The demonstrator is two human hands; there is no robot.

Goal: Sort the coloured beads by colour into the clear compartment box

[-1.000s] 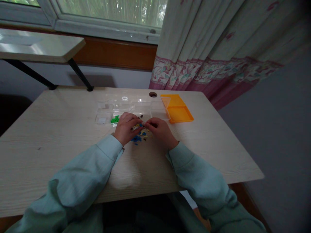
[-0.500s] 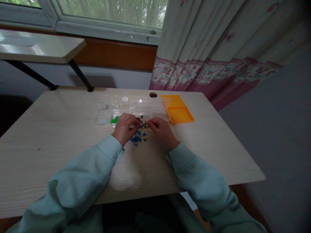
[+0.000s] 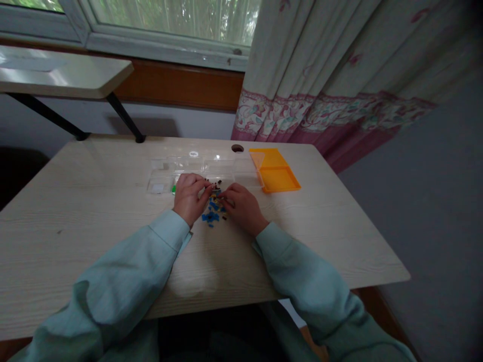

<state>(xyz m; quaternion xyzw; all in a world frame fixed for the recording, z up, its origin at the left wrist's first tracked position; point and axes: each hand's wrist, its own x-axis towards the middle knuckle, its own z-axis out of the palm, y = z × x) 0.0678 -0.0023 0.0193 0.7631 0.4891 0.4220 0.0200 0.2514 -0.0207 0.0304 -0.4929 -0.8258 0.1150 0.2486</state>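
Observation:
A loose heap of small blue pieces (image 3: 210, 216), mixed with yellow and dark brown bits (image 3: 219, 182), lies on the table between my hands. My left hand (image 3: 191, 196) is at the heap's left edge, thumb and fingertips pinched together; whatever they hold is too small to name. At the right side my right hand (image 3: 241, 205) reaches into the heap with its fingertips closed among the pieces, and I cannot make out what is in them. Behind my left hand a green piece (image 3: 174, 189) shows only in part.
A clear plastic compartment box (image 3: 158, 176) stands beyond my hands. To its right, touching or overlapped by it, is an orange tray (image 3: 281, 179). The wooden table (image 3: 320, 231) has a round cable hole (image 3: 237, 148) near the back; a raised shelf (image 3: 68, 75) stands at left.
My right hand has moved left and slightly down into the pieces. My left hand has shifted a little left, covering more of the green piece.

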